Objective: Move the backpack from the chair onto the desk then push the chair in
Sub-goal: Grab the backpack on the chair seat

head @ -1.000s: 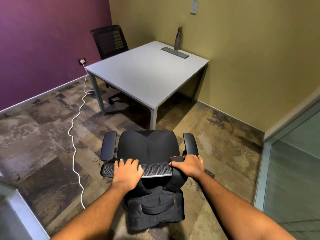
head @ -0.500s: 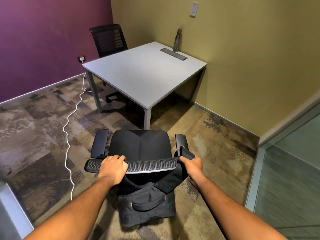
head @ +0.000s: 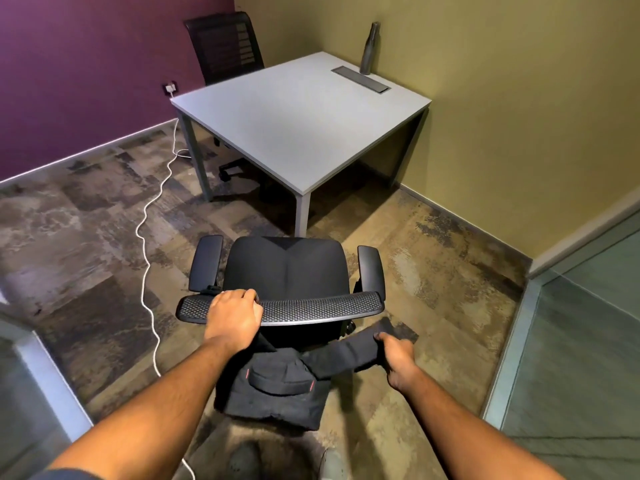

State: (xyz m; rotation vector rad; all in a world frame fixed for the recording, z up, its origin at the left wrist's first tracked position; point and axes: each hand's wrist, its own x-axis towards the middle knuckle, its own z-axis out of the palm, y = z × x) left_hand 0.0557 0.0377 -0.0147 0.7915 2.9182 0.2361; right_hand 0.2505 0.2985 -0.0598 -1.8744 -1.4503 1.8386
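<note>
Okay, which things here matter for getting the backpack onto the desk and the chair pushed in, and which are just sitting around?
Part of the job:
black fabric backpack
black mesh-backed office chair
pale grey square desk
left hand
right hand

Just lying about:
tall grey metal bottle
white cable
second black chair

Bare forearms, dark sleeve edge (head: 65, 474) at the left upper arm.

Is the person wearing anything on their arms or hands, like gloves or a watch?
No gloves, watch or rings show. The left hand and right hand are bare, and both forearms are bare too. Only a bit of dark sleeve peeks in by the left arm's bottom edge.
</note>
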